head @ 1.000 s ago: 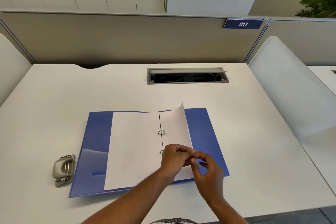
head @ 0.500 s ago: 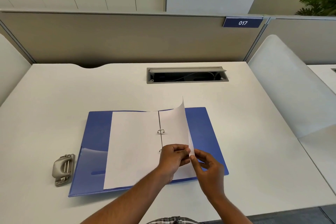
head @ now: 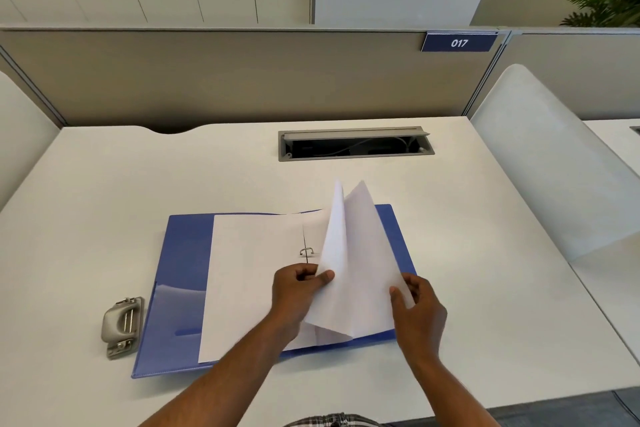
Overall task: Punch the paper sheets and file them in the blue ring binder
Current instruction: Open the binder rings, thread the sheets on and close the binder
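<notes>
Currently, I am pinching the raised sheets (head: 349, 253) with both my left hand (head: 298, 291) and right hand (head: 417, 308), just right of the rings (head: 306, 251).

Open cable tray (head: 356, 144) in white desk (head: 138, 184); sign (head: 459, 42) apparently reads 017

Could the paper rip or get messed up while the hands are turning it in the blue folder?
Maybe. The lifted sheets hang on the metal ring, so a hard pull by the left hand might tear their holes. The right hand pinches only their outer edge, so they could bend or crease. The near ring is hidden behind the left hand, so a snag there is hard to spot.
</notes>
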